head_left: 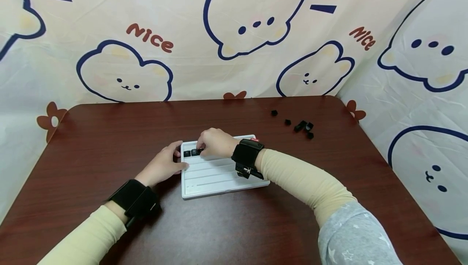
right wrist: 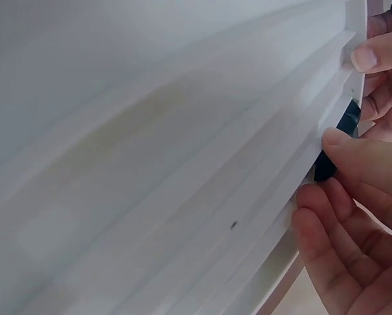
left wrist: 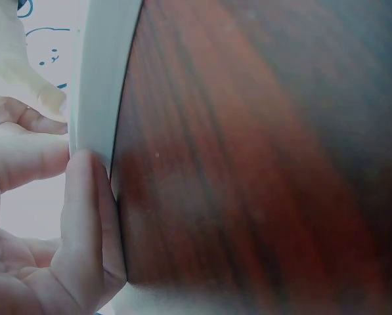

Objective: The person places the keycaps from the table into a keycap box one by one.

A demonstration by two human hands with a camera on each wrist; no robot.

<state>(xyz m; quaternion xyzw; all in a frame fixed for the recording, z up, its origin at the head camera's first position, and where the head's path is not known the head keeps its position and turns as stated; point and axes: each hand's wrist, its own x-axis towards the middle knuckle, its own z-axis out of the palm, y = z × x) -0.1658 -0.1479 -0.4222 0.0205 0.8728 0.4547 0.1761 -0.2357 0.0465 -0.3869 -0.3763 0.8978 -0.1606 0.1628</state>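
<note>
A white ridged tray (head_left: pixel 215 182) lies on the table, its raised strips running left to right. At its left edge, my left hand (head_left: pixel 162 165) grips it with the thumb on the rim and the fingers along the side wall. Two black keycaps (head_left: pixel 191 152) sit side by side at the left end of the top row. Just right of them, my right hand (head_left: pixel 217 143) pinches another black keycap (right wrist: pixel 325 167) between thumb and fingertips, low over that row. Part of this keycap is hidden behind the thumb.
Several loose black keycaps (head_left: pixel 300 126) lie scattered on the brown table (head_left: pixel 120 143) at the back right, beyond the tray. A small red item (head_left: pixel 254 139) shows at the tray's far right corner, beside the right wrist strap. A printed curtain (head_left: pixel 190 74) hangs behind the table.
</note>
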